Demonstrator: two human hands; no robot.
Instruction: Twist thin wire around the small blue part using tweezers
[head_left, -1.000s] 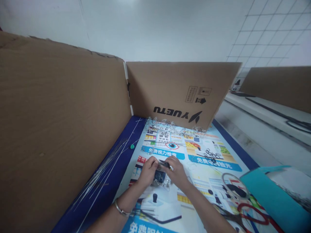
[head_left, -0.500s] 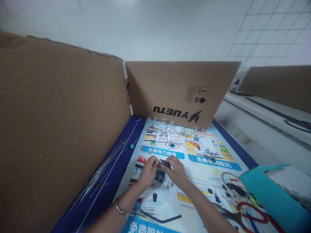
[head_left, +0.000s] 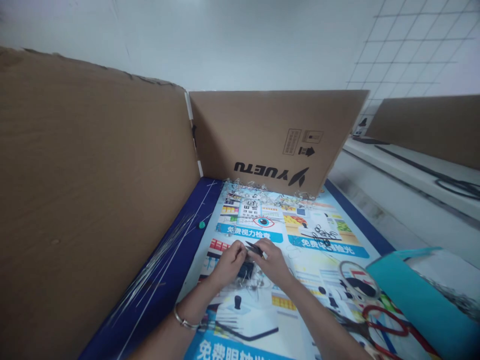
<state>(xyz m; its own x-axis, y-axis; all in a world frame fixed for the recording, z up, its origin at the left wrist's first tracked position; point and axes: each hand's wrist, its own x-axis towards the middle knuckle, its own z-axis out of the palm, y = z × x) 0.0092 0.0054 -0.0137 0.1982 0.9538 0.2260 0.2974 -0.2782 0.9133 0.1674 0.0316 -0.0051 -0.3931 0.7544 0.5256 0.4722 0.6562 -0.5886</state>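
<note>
My left hand (head_left: 229, 262) and my right hand (head_left: 273, 262) meet over a printed poster (head_left: 300, 280) on the table. Between them they pinch a small clear piece (head_left: 245, 260) whose make I cannot tell. My right hand also grips a thin dark tool (head_left: 254, 247), like tweezers, that points left toward the left fingers. Both hands have their fingers curled shut. A metal bangle (head_left: 183, 321) sits on my left wrist. Small clear bits lie on the poster just under the hands.
Cardboard walls stand at the left (head_left: 93, 200) and at the back (head_left: 270, 135). Thin wires (head_left: 157, 270) and a green bead (head_left: 202, 225) lie on the blue strip. Black rings (head_left: 322, 235), a tape roll (head_left: 354, 280), red-handled scissors (head_left: 390, 327) and a teal box (head_left: 420, 300) are at the right.
The view has shifted slightly. My hands stay together over the same spot, with only small finger movements around the piece and the tool.
</note>
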